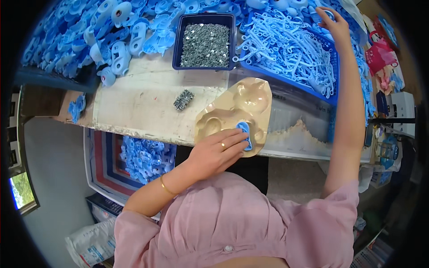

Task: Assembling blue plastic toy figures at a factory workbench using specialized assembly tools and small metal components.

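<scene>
Pressing a blue plastic part (245, 135) into the tan moulded tray (250, 105) at the surface's near edge, the left hand (217, 152) grasps it; the right hand (333, 23) grasps a blue piece at the far-right corner.

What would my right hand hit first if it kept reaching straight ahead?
Most likely the heap of blue plastic parts beyond the blue crate; the right hand already touches one piece there, though depth is hard to judge.
</scene>
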A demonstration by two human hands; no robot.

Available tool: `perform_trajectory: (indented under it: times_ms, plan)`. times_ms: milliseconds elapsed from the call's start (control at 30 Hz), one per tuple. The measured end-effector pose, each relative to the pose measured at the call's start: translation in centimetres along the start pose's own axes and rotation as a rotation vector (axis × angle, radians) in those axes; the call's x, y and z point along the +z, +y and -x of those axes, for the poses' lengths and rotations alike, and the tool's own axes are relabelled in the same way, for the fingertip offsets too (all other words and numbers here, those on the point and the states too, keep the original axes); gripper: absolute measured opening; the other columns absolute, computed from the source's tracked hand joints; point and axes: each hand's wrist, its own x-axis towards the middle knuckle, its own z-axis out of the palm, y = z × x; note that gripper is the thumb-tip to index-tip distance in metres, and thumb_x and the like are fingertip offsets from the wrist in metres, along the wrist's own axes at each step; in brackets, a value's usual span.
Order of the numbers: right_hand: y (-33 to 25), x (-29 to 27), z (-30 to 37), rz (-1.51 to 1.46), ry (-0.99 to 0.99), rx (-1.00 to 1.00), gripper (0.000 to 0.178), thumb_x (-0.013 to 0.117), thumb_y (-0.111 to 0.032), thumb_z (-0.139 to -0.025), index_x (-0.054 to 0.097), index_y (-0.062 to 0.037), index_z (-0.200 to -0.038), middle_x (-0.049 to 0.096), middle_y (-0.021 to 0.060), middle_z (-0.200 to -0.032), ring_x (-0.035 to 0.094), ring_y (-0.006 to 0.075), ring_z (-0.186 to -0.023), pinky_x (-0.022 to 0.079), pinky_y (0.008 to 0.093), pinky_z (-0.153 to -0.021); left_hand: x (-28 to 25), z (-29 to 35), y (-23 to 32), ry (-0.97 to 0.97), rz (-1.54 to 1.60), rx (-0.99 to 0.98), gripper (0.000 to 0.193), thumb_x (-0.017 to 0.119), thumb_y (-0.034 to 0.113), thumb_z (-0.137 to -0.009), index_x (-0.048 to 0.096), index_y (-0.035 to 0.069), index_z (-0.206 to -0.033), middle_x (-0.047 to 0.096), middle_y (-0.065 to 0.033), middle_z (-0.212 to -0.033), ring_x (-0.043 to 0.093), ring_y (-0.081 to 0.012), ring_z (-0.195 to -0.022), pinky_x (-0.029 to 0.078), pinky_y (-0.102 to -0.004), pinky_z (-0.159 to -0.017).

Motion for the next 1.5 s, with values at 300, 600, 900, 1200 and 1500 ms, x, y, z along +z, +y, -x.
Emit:
perform_trajectory:
  times_ms: [300,600,900,1200,1500]
  plan:
    - [-18.1,3.7,20.5,-0.169,-0.745,0.342,0.032,0.074,-0.018,-0.09,0.062,-0.0057,-0.117,0.063,0.0004,-0.078,0.058,0.0064,-0.057,0.046,0.0212,-0.051,0.6,0.0,0.4,0.004,-0.15,0.058,0.036,0.076,0.018,-0.082,0.065,0.006,-0.114,0.064,-0.0082,-0.118,0.063,-0.0279,-0.109,0.053,-0.0421,-0.096]
    - [-20.4,12.6,29.7,-0.088,-0.829,-0.12,0.034,0.078,-0.015,-0.085,0.062,-0.0018,-0.112,0.065,0.0102,-0.085,0.066,0.0158,-0.072,0.052,0.0293,-0.064,-4.3,3.3,-0.7,0.168,-0.169,0.188,0.029,0.077,0.011,-0.079,0.071,0.008,-0.106,0.07,-0.0056,-0.105,0.068,-0.0232,-0.094,0.057,-0.0343,-0.078]
    - [-20.5,13.6,30.9,0.099,-0.767,-0.283,0.035,0.077,-0.012,-0.084,0.065,-0.0053,-0.115,0.062,0.0119,-0.099,0.068,0.0254,-0.079,0.055,0.0344,-0.072,-15.0,-1.3,-17.4,0.53,-0.609,-0.278,0.042,0.073,0.017,-0.086,0.061,0.01,-0.125,0.057,-0.0155,-0.135,0.054,-0.038,-0.12,0.048,-0.0455,-0.097]
    - [-22.8,12.9,30.6,0.077,-0.578,-0.34,0.03,0.077,-0.009,-0.084,0.067,-0.0066,-0.112,0.064,0.0109,-0.107,0.068,0.0253,-0.08,0.056,0.0346,-0.072,-22.6,-9.4,-28.8,0.334,-1.338,-0.382,0.064,0.065,0.003,-0.083,0.053,0.029,-0.141,0.049,-0.0103,-0.149,0.052,-0.0361,-0.127,0.054,-0.0466,-0.093]
    - [-21.9,11.8,30.2,-0.083,-0.479,-0.215,0.016,0.07,0.0,-0.087,0.068,-0.0015,-0.102,0.066,0.0115,-0.098,0.068,0.0227,-0.076,0.055,0.0316,-0.069,-26.4,-10.4,-23.0,0.708,-1.142,-0.02,0.04,0.064,0.003,-0.087,0.065,0.011,-0.127,0.071,-0.0099,-0.113,0.068,-0.025,-0.1,0.058,-0.0335,-0.084]
